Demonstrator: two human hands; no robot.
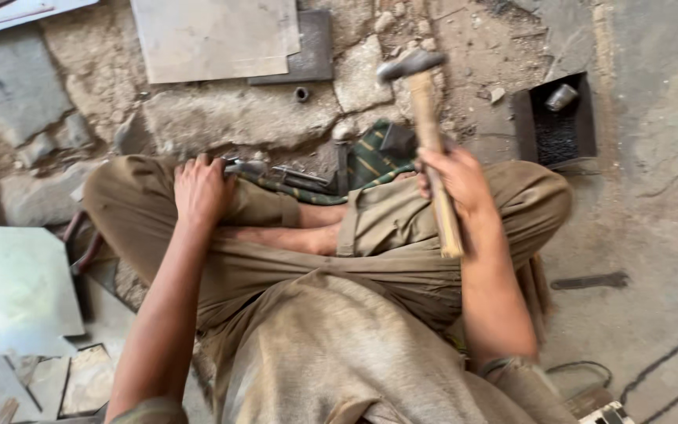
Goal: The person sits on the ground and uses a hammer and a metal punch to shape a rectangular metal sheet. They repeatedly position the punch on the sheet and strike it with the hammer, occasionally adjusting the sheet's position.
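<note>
- The person sits cross-legged on the ground in dusty khaki trousers (pixel 300 267), knees spread wide.
- The right hand (pixel 455 182) is clenched around the wooden handle of a hammer (pixel 427 118), held above the right knee with the metal head pointing away, towards the stones.
- The left hand (pixel 202 191) rests on the left knee, fingers curled loosely over the cloth, holding nothing.
- Just beyond the shins lies a striped green cloth (pixel 366 157) with small metal tools (pixel 276 171) beside it.
- A pale metal sheet (pixel 13 290) lies at the left.
- Farther off, a dark square box (pixel 521 118) sits on the right, and a flat grey sheet (pixel 213 35) lies on the broken stone floor.
</note>
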